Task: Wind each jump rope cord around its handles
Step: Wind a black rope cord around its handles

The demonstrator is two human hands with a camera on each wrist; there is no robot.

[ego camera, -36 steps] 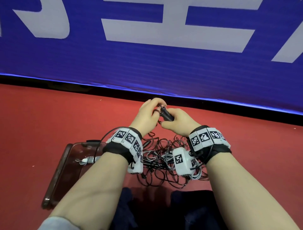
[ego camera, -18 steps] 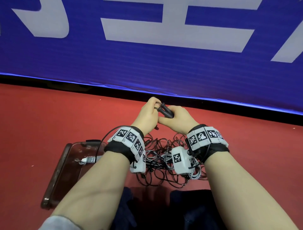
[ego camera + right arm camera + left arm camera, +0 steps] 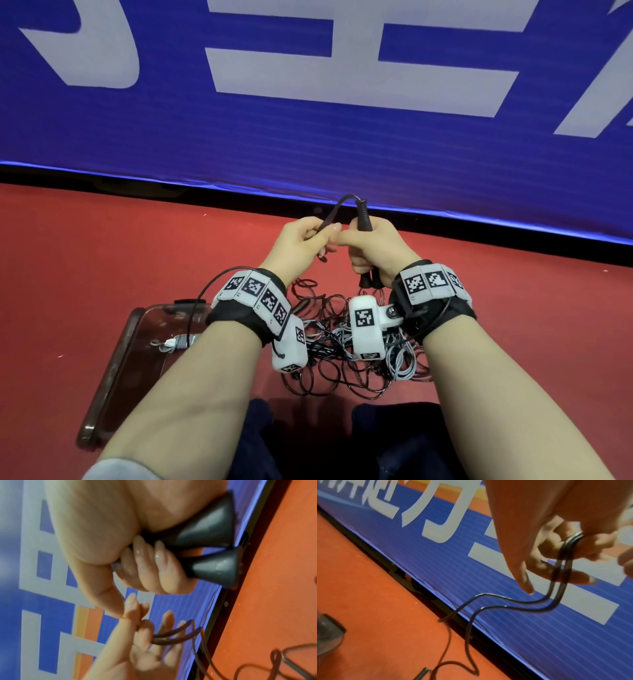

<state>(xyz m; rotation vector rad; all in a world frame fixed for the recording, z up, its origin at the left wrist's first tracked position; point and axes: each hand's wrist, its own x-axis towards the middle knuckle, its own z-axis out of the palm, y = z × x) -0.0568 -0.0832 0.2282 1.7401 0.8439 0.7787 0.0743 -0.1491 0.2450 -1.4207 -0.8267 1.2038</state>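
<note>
My right hand [image 3: 371, 245] grips two black jump rope handles [image 3: 363, 219] side by side and upright; their flared ends [image 3: 212, 550] stick out below my fist. Thin black cord [image 3: 334, 214] arches from the handles' top over to my left hand [image 3: 305, 241], which pinches a doubled strand [image 3: 563, 561] between thumb and fingers. Below the pinch two cord strands [image 3: 496, 603] hang down to the red floor. The hands nearly touch, held above a tangle of black and grey ropes [image 3: 342, 346] on the floor.
A brown transparent tray [image 3: 113, 370] lies on the red floor at my left, holding a wound grey rope [image 3: 174, 342]. A blue banner wall [image 3: 308, 137] stands close ahead. My dark trouser legs [image 3: 394, 442] are at the bottom edge.
The handles have swung from lying slanted between my hands to upright in my right fist. My left hand has drawn a loop of cord out to the left and up.
</note>
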